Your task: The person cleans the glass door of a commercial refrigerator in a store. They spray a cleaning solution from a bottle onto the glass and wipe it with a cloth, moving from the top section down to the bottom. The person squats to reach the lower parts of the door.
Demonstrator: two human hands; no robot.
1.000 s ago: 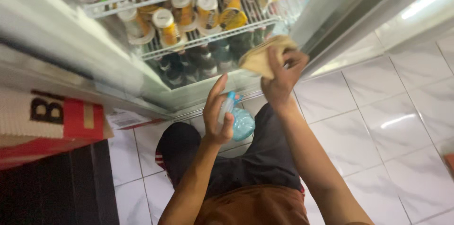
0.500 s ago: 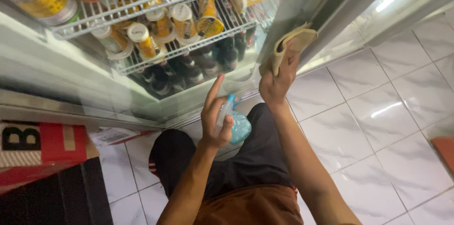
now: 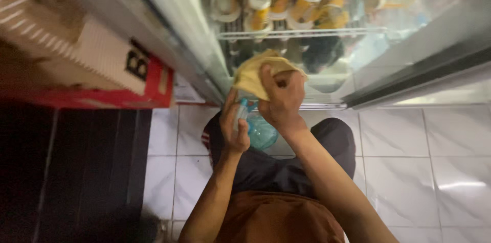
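Right hand (image 3: 280,101) shifted left along the fridge glass (image 3: 358,23), fingers bunched on a crumpled yellow cloth (image 3: 251,75), left hand (image 3: 234,126) wrapped around a pale blue spray bottle (image 3: 258,129), yellow-labelled bottles (image 3: 286,4) on wire shelves, red-and-white carton (image 3: 117,77) at left.

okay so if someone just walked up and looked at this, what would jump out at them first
The right hand pressing a yellow cloth to the glass door of a drinks fridge, mid-frame. Just below, the left hand holds a blue spray bottle. Behind the glass, top centre, stand rows of yellow bottles.
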